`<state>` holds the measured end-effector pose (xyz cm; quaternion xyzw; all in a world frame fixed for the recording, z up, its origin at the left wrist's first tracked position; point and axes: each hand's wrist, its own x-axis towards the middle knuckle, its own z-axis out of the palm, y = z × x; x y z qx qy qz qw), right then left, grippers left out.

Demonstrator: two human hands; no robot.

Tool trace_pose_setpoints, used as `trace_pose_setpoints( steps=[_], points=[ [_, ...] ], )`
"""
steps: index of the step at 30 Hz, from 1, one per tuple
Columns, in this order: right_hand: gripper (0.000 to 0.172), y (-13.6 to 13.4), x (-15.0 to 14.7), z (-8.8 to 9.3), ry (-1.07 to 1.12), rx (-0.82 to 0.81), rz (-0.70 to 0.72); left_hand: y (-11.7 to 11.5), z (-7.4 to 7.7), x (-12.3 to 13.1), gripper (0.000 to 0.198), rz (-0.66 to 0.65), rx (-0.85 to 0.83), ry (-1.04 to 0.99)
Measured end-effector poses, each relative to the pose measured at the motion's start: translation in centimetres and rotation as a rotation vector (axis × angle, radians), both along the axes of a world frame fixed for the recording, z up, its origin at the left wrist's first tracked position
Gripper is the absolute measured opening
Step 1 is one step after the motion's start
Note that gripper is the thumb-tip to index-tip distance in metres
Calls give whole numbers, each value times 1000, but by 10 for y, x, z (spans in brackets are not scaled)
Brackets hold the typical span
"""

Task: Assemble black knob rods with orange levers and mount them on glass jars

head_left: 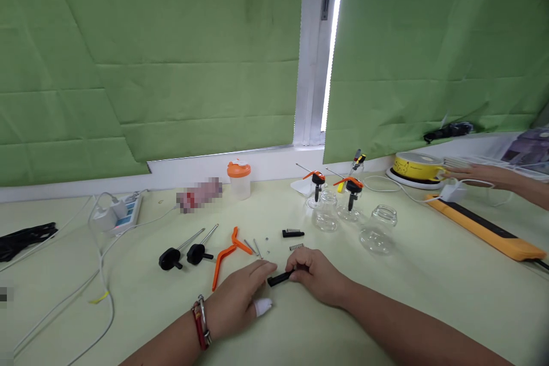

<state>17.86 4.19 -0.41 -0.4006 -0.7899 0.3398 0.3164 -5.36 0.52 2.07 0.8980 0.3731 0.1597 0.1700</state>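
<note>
My right hand point(319, 277) pinches a small black plastic part point(278, 279) just above the table. Close to its other end, my left hand point(240, 297) rests low with fingers stretched out and a white wrap on the thumb; it seems to hold nothing. Beyond my right fingers lie a loose metal spring point(296, 247) and another black part with a spring along it point(293, 234). Two orange levers point(222, 266) are past my left hand, beside thin metal pins point(253, 247) and tiny bits. Further left lie two black caps with metal rods point(170, 258).
Clear jars point(377, 231) stand right of centre, near two orange-and-black assemblies point(352, 187). An orange-lidded cup point(239, 180) is by the wall. White cables point(103, 274) cross the left. At right are an orange-and-black power strip point(484, 229), a yellow container point(414, 168) and another person's hand point(476, 174).
</note>
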Motion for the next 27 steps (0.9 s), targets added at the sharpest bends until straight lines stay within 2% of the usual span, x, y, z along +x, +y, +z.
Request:
trace_pose_setpoints(
  steps=[7, 9, 13, 18, 27],
  points=[
    [11, -2, -5, 0, -77, 138, 74, 0, 1, 6, 28, -30, 1, 51],
    [11, 4, -2, 2, -120, 239, 44, 0, 2, 6, 29, -44, 15, 49],
    [23, 17, 7, 4, -252, 387, -58, 0, 4, 4, 32, -60, 29, 52],
    [30, 27, 11, -2, -338, 378, -31, 0, 5, 4, 28, -54, 20, 76],
    [35, 33, 9, -11, -283, 303, -53, 1, 3, 4, 27, -105, 1, 40]
  ],
)
